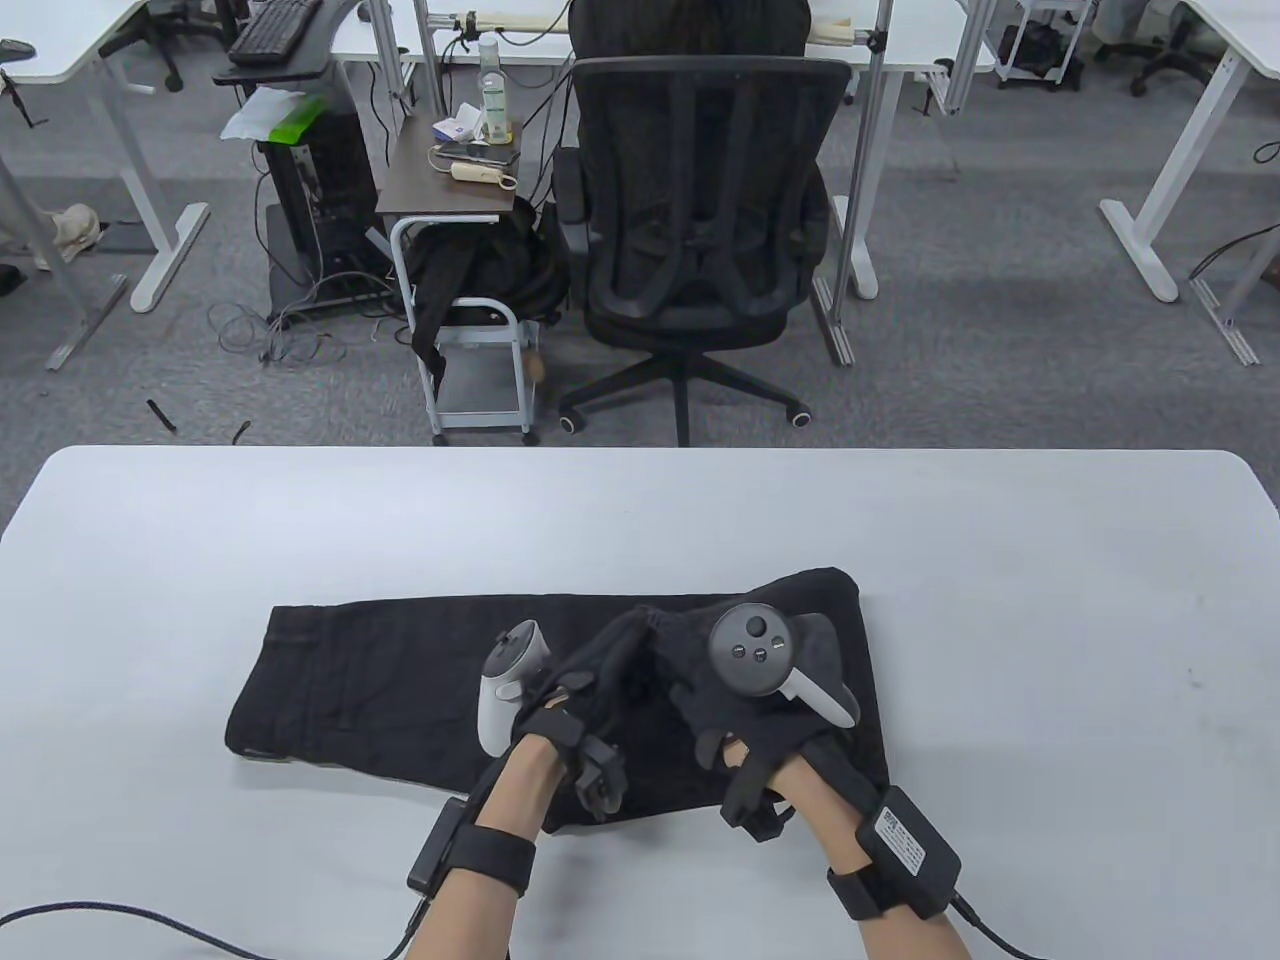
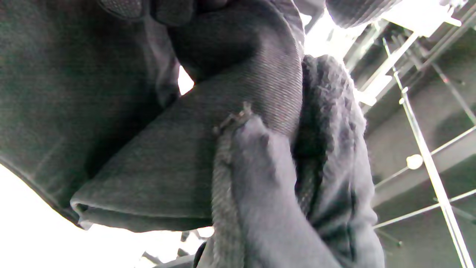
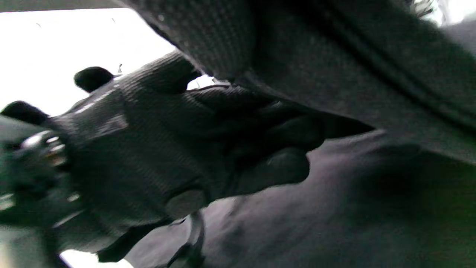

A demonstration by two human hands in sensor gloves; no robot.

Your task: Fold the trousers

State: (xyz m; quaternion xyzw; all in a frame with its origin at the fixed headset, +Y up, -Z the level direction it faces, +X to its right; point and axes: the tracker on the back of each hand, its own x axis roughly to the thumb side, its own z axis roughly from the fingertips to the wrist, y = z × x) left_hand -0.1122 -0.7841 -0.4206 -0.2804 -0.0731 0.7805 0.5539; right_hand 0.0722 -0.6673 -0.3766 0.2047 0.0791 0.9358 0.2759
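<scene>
Black trousers [image 1: 380,680] lie folded lengthwise on the white table [image 1: 1050,650], near its front edge. Both gloved hands are on their right half, close together. My left hand [image 1: 600,670] and my right hand [image 1: 700,690] each grip a raised fold of fabric between them. In the left wrist view my fingers [image 2: 171,11] hold a doubled edge of the trousers [image 2: 167,167] against the right glove [image 2: 267,193]. In the right wrist view the left hand [image 3: 148,141] is clenched on the cloth [image 3: 334,208] under my right fingers [image 3: 212,37].
A black office chair [image 1: 700,230] and a small cart [image 1: 460,180] with a bottle stand on the floor beyond the table's far edge. Bare table shows left, right and behind the trousers.
</scene>
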